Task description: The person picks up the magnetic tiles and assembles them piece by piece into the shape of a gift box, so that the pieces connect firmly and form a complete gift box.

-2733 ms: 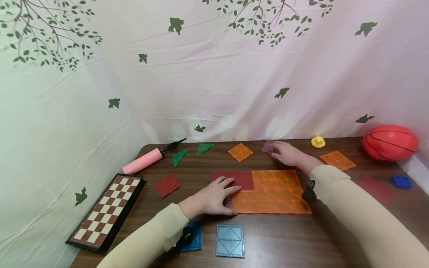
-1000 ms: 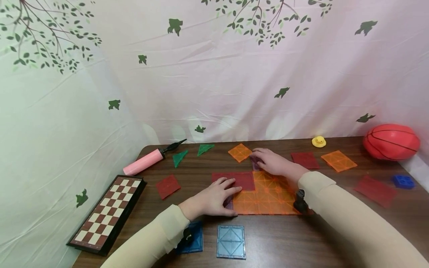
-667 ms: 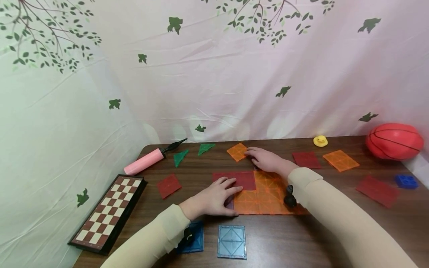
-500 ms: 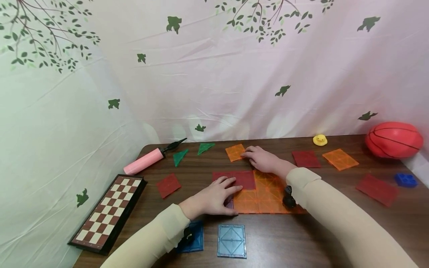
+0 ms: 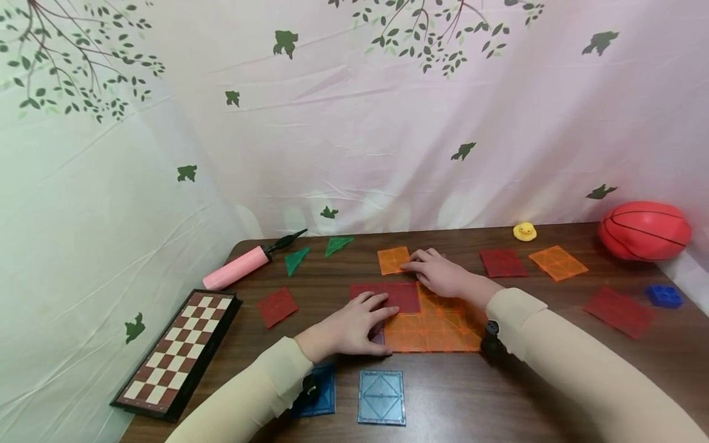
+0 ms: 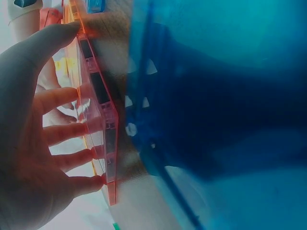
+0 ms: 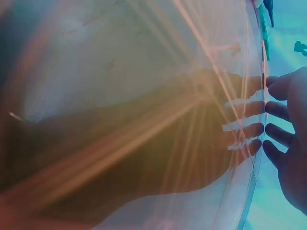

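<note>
Left hand (image 5: 354, 323) rests flat, fingers straight, on the red tile (image 5: 396, 296); right hand (image 5: 440, 272) (also flat) touches the small orange tile (image 5: 392, 260).

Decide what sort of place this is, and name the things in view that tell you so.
Probably a staged play or recording corner: a wooden table enclosed by hung cloth printed with leaves, strewn with toys: translucent tiles, a chessboard, a rubber duck and a red ball.

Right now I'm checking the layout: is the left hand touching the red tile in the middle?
Touching. In the head view the left hand lies flat with its fingertips on the near edge of the red tile.
</note>
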A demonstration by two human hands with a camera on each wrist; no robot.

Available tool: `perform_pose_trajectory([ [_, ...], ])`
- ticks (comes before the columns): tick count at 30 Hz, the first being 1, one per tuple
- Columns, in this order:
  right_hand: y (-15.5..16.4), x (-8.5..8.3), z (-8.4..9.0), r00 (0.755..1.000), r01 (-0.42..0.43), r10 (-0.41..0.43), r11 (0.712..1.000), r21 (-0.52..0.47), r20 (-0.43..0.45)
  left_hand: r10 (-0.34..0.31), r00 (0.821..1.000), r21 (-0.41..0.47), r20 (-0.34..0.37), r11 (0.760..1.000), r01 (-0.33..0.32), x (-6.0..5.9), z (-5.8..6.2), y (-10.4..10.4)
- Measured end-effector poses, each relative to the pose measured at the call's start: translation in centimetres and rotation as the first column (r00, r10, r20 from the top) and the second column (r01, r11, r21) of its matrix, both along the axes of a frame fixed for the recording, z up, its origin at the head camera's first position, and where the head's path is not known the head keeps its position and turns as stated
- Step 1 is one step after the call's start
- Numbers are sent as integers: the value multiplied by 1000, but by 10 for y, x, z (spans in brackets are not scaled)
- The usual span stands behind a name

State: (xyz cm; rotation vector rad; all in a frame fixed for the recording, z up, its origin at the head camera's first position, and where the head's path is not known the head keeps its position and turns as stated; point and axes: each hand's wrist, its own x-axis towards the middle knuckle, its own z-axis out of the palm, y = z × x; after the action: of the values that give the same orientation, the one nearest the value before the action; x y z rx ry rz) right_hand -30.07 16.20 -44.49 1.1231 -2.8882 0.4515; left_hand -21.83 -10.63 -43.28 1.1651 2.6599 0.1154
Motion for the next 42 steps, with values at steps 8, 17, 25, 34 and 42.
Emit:
perform_pose_trajectory([
  [8, 3, 14, 2, 1000, -21, 21, 1000, -11, 22, 7, 1000, 4, 3, 1000, -7, 1, 1, -1],
  [17, 9, 18, -2, 998, -50, 49, 999, 18, 48, 19, 1000, 0, 21, 1000, -19, 2, 4, -1],
  [25, 17, 22, -3, 994, -93, 94, 995, -28, 58, 23, 1000, 1, 19, 1000, -23, 3, 4, -1],
  [34, 50, 44, 5, 979, 10, -1, 999, -41, 202, 29, 999, 11, 32, 1000, -29, 3, 6, -2],
  [42, 82, 77, 4, 982, 20, -10, 999, -50, 189, 39, 998, 8, 38, 999, -40, 2, 4, -3],
])
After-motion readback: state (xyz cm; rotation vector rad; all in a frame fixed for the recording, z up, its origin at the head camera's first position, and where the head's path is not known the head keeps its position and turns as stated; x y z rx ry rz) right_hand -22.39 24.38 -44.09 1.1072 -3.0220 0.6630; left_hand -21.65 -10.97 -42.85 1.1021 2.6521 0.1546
